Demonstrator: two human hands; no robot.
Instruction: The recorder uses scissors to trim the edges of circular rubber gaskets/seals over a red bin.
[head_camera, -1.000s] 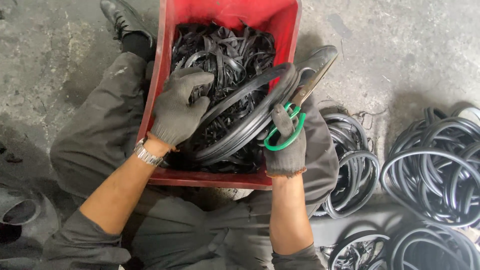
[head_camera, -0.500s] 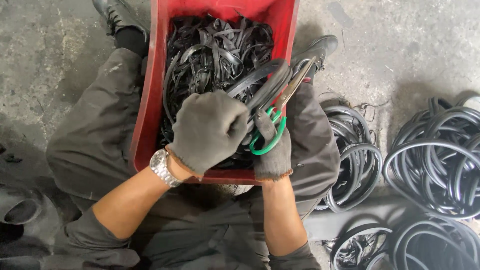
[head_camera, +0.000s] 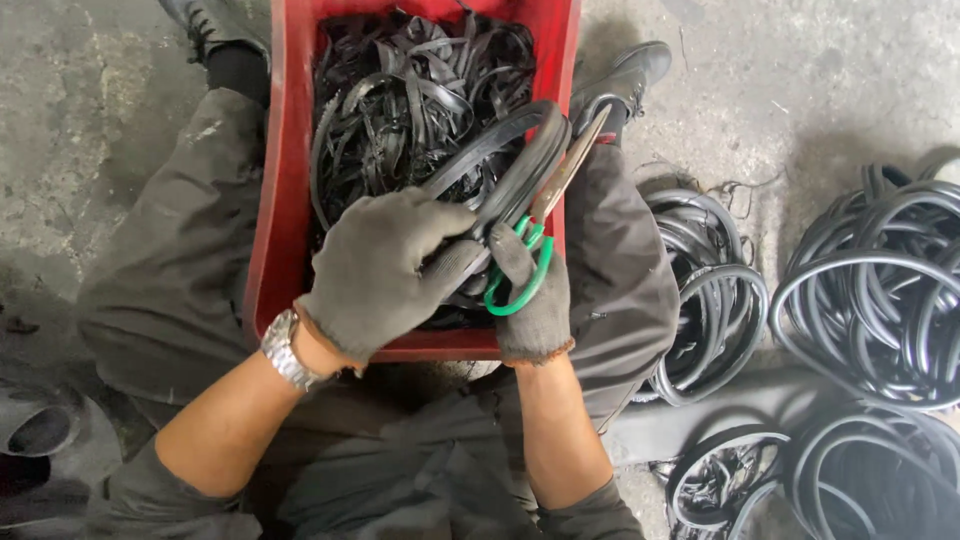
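Best to keep the ring (head_camera: 505, 165), lying over the strips in the red bin (head_camera: 275, 210), pinned taut under the gloved left hand (head_camera: 375, 270), fingers wrapped on it, and feed it deep between the blades of the shears (head_camera: 545, 215) gripped in the right hand (head_camera: 530, 290).

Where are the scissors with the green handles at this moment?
In the head view, near the centre, the scissors are held in the right hand over the red crate, blades at a black rubber ring beside the left hand.
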